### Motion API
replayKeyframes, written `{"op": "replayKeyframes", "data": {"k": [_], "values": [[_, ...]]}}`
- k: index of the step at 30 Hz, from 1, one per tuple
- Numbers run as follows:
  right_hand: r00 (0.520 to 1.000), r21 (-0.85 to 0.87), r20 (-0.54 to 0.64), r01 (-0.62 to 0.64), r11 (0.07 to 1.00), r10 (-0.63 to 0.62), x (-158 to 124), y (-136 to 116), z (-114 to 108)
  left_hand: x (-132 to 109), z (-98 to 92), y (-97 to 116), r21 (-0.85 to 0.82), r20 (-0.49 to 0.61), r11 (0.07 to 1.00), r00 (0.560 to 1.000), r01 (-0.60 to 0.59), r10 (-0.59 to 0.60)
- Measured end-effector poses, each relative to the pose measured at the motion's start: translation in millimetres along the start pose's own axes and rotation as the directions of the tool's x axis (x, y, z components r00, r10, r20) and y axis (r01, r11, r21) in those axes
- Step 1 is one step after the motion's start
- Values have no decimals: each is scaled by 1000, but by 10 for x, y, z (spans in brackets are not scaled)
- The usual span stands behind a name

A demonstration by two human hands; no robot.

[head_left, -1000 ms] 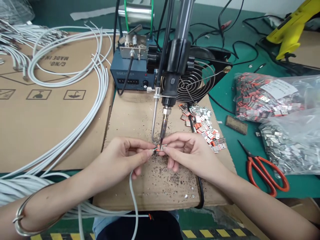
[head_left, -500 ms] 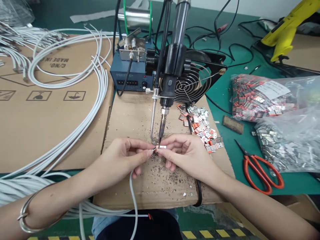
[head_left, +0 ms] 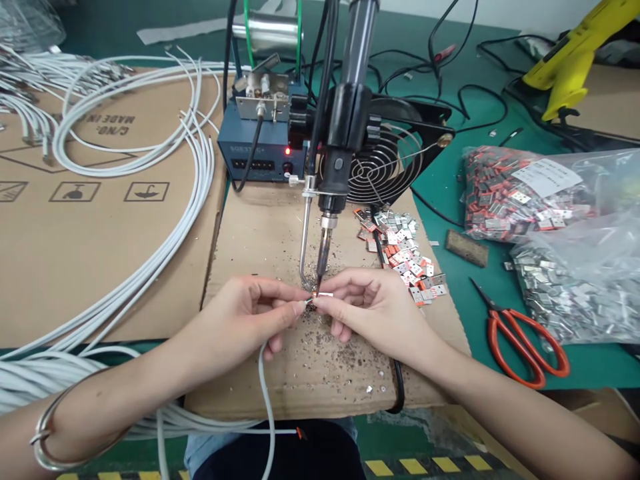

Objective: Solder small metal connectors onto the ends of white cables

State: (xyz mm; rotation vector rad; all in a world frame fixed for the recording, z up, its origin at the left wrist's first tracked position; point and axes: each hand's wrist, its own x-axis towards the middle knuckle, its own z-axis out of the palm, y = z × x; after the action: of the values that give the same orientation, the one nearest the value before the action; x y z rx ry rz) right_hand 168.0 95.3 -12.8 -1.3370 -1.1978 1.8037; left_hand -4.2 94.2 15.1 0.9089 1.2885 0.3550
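My left hand (head_left: pixel 263 310) pinches the end of a white cable (head_left: pixel 267 400), whose length hangs down past the front of the cardboard. Between the thumb and fingers of my right hand (head_left: pixel 367 303) is a small USB connector (head_left: pixel 325 294) with orange and metal parts. The cable's thin wires meet the connector under the tip of a soldering iron (head_left: pixel 325 253), which is fixed in a stand above. Beside the tip, a thin bent metal tube (head_left: pixel 304 247) ends close to the wires. My fingers partly hide the joint.
Loose USB connectors (head_left: pixel 405 257) lie right of the iron. Red-handled scissors (head_left: pixel 525 340) and bags of connectors (head_left: pixel 530 193) sit farther right. Behind stand a blue soldering unit (head_left: pixel 255 143), a solder spool (head_left: pixel 273 33) and a fan (head_left: pixel 380 160). White cables (head_left: pixel 193 220) fill the left.
A red light has come on at the front of the blue unit. Both hands stay almost where they were, at the iron's tip.
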Motion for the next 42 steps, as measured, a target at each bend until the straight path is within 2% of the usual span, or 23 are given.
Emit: {"op": "replayKeyframes", "data": {"k": [5, 12, 17, 29, 42], "values": [[1000, 6, -5, -1, 1000, 1, 10, 10, -7, 16, 0, -8, -1, 10, 1000, 1000, -10, 10], [997, 52, 65, -52, 997, 49, 13, -65, -73, -1, 3, 6, -10, 4, 1000, 1000, 0, 0], [997, 104, 59, -46, 994, 40, 14, -73, -86, 18, -16, -22, -14, 27, 999, 999, -34, 35], [999, 85, 45, -22, 996, 18, 23, -61, -74, -17, -8, 19, -62, -30, 998, 999, -29, 27], [998, 93, 57, -33, 995, 27, -3, -106, -87, -26, -24, 35, -62, -4, 997, 999, -51, 51]]}}
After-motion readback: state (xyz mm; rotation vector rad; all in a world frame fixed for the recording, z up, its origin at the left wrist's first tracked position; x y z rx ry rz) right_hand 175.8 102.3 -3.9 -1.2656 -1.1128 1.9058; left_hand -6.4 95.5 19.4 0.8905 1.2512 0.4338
